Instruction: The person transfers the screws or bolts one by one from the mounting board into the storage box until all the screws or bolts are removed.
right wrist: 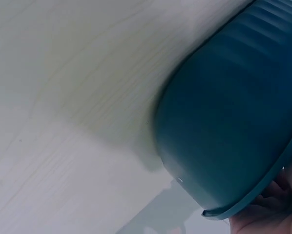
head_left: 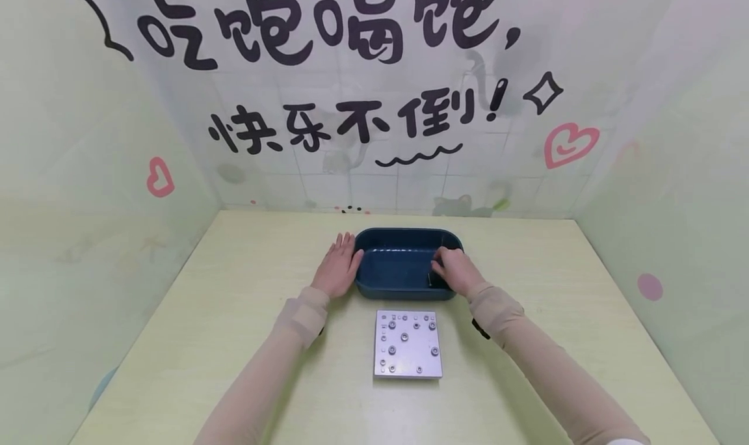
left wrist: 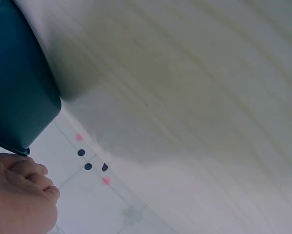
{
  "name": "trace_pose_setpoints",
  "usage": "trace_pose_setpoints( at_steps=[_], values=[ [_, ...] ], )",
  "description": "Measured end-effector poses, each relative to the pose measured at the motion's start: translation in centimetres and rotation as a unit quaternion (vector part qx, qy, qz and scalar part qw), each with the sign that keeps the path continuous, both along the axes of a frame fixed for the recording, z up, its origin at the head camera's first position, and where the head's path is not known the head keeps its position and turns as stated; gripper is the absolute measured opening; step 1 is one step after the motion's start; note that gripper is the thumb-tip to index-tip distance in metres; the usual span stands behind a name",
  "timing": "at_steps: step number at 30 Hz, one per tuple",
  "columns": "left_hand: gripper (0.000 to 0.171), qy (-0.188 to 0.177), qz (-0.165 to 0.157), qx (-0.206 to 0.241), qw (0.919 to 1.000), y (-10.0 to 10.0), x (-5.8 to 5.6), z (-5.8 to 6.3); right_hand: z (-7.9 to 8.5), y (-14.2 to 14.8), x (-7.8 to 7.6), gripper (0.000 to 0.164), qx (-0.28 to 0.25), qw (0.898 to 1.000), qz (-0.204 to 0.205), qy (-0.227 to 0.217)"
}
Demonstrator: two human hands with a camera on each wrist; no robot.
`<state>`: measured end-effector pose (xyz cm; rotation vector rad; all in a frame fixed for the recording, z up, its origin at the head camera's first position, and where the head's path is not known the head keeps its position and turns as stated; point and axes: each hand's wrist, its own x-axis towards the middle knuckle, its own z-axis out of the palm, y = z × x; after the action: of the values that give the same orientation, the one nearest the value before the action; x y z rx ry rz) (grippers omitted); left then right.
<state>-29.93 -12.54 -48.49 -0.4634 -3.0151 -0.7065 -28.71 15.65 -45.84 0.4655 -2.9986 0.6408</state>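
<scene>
A dark blue oval-cornered tray (head_left: pixel 386 272) stands on the table. My left hand (head_left: pixel 337 266) lies against its left end, fingers straight and thumb by the rim; in the left wrist view this hand (left wrist: pixel 21 195) is beside the tray's edge. My right hand (head_left: pixel 458 270) reaches over the right end into the tray, fingers bent downward. Under those fingertips is a small dark thing (head_left: pixel 435 280) with a thin shiny line; its kind and whether it is pinched cannot be made out. The tray wall (right wrist: pixel 224 112) hides most of the right hand (right wrist: pixel 268 214) in the right wrist view.
A square silver metal plate (head_left: pixel 415 347) with several bolts or screws set in it lies in front of the tray, between the forearms. The pale wooden table (head_left: pixel 246 263) meets a printed back wall (head_left: pixel 398 191) and side walls behind and beside it.
</scene>
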Motion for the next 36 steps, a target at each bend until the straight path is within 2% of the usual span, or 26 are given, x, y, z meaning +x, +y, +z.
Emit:
trace_pose_setpoints(
  at_steps=[9, 23, 36],
  values=[
    [0.063, 0.005, 0.002, 0.004, 1.0, 0.0, 0.2, 0.0, 0.3, 0.1, 0.2, 0.022, -0.001, 1.0, -0.009, -0.016],
    [0.064, -0.003, 0.0, -0.006, 1.0, -0.1, 0.0, 0.0, 0.2, 0.3, 1.4, 0.032, -0.05, 0.998, -0.007, -0.025],
    [0.064, -0.002, 0.003, -0.006, 1.0, -0.1, 0.0, -0.1, 0.5, 0.0, 2.1, 0.029, -0.048, 0.999, 0.013, -0.002]
  ],
)
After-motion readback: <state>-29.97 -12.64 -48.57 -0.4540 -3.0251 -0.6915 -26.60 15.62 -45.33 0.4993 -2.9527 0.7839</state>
